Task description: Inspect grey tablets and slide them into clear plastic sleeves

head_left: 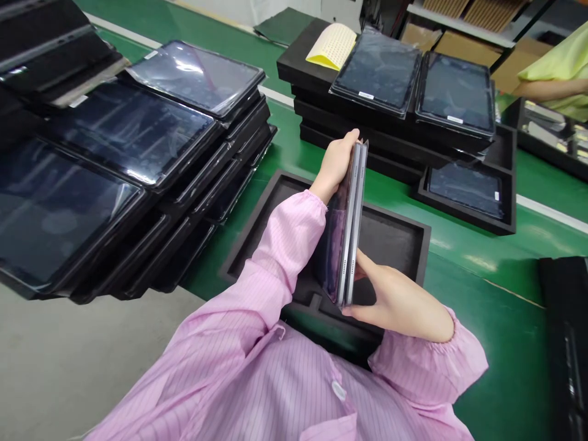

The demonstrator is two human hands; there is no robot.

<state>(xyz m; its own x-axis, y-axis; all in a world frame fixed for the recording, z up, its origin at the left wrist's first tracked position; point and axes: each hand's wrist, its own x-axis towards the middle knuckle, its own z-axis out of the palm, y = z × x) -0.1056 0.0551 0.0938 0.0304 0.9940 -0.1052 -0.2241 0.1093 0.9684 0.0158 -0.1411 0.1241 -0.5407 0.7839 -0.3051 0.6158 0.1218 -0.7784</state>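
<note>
Two grey tablets (351,226) stand on edge, pressed together face to face, above an empty black foam tray (395,236) on the green belt. My left hand (337,160) grips their far top end. My right hand (395,297) holds their near bottom end, thumb against the side. Both arms wear pink striped sleeves.
Slanted stacks of wrapped tablets (124,159) fill the left side. Behind stands a pile of black trays (321,92) carrying two tablets (413,79) and a yellow sheet (331,44). One tray (466,193) holds one tablet at right. Another person's arm in a yellow sleeve (554,76) is at far right.
</note>
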